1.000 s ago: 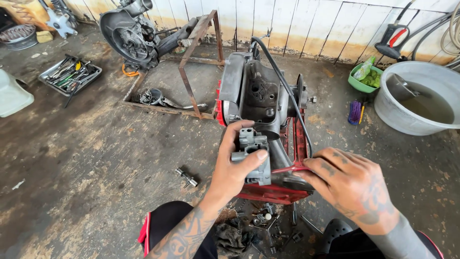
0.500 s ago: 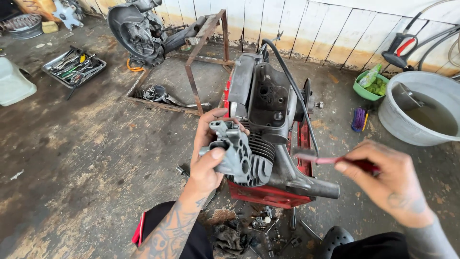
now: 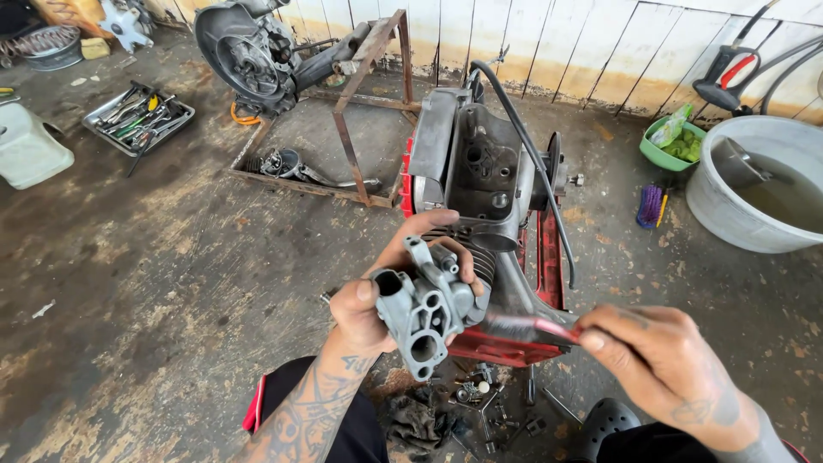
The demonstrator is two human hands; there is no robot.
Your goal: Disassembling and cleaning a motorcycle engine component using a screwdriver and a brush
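Left hand (image 3: 377,313) is clasping a grey cast-metal carburettor body (image 3: 424,313), long axis tilted upright, while a red-handled brush (image 3: 531,327) is being pinched just rightward by the right hand (image 3: 664,369).

Matt grey cast-metal part (image 3: 426,315) (grimy), rough stained concrete floor (image 3: 146,283), red plastic-handled brush (image 3: 536,327)
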